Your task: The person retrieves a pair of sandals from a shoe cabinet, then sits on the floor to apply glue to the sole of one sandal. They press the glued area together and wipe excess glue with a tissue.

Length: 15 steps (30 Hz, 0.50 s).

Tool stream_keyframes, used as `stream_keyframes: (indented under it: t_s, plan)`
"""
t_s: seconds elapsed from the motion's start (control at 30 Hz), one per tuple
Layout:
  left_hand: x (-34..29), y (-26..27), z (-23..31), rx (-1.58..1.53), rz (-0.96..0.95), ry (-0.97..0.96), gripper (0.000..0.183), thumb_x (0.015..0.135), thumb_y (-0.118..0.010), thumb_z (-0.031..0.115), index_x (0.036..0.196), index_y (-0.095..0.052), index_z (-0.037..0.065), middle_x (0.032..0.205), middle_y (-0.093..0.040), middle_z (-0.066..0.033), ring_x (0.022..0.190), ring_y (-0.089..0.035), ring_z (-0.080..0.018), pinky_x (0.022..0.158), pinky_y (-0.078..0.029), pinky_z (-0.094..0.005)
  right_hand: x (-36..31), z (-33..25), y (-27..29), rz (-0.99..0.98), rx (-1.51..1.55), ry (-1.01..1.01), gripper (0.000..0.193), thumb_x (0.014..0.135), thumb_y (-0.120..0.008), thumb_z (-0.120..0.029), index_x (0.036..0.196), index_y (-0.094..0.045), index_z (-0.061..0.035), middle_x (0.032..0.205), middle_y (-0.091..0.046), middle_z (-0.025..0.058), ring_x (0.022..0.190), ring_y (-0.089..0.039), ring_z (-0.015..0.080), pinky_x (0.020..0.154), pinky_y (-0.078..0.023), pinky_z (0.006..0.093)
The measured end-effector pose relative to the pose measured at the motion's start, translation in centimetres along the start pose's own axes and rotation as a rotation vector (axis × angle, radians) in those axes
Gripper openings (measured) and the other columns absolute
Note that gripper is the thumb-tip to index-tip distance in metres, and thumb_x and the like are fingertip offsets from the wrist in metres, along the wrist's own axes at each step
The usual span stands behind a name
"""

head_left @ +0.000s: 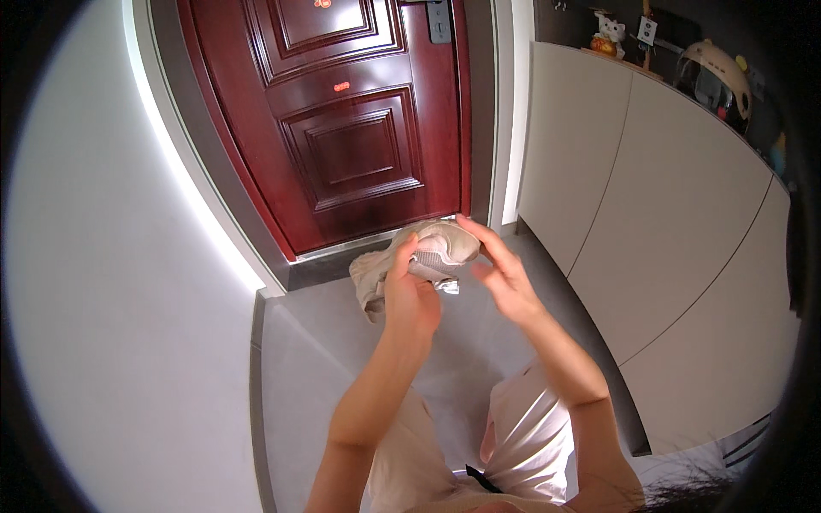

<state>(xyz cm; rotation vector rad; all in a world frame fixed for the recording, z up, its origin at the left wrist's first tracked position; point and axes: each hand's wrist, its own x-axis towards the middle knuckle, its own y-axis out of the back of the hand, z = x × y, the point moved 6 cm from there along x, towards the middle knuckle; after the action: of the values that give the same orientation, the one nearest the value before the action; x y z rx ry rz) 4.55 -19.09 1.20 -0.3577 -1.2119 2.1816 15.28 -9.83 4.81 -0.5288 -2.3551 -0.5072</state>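
Observation:
In front of me, above the floor, is a crumpled beige cloth item (374, 272), with a grey ribbed or mesh-like patch showing in its opening and a small white tag hanging below. Its exact kind is not clear. My left hand (414, 295) is closed on its near left part, the thumb pointing up over the fabric. Along the right rim of the cloth lie the outstretched fingers of my right hand (509, 282). That hand's thumb stands apart from the fabric, and the hand is slightly blurred. Part of the cloth is hidden behind my left hand.
A dark red panelled door (346, 154) stands ahead, with a sill at its foot. To the right is a curved beige cabinet (650, 197), bearing a cat figurine (609, 34) and a helmet (717, 77). A white wall (111, 282) runs along the left. Grey tiles (316, 368) cover the floor.

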Motion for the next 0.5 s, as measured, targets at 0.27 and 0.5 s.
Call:
stream_keyframes:
  t_s: [0.27,0.5]
  plan:
    - [-0.2,0.4,-0.8,0.131,0.006,-0.037,0.030,0.089,-0.065,0.024,0.108,-0.062,0.002,0.110,-0.063,-0.0033,0.104,-0.056,-0.0131,0.094,-0.041,-0.0305,0.3,-0.4,1.4,-0.110,-0.154,0.039,0.039,0.098,-0.053,-0.018,0.135,-0.052,-0.0071,0.124,-0.061,0.0135,0.113,-0.057,0.0230,0.096,-0.043,0.0331]
    - [-0.7,-1.3,-0.5,0.358,-0.258,0.046,0.028,0.087,-0.068,0.011,0.111,-0.062,-0.003,0.114,-0.065,-0.0067,0.108,-0.058,-0.0143,0.094,-0.042,-0.0301,0.1,0.3,2.6,-0.080,-0.096,-0.053,0.043,0.101,-0.048,-0.022,0.140,-0.046,-0.0025,0.127,-0.059,0.0132,0.116,-0.055,0.0225,0.099,-0.041,0.0321]
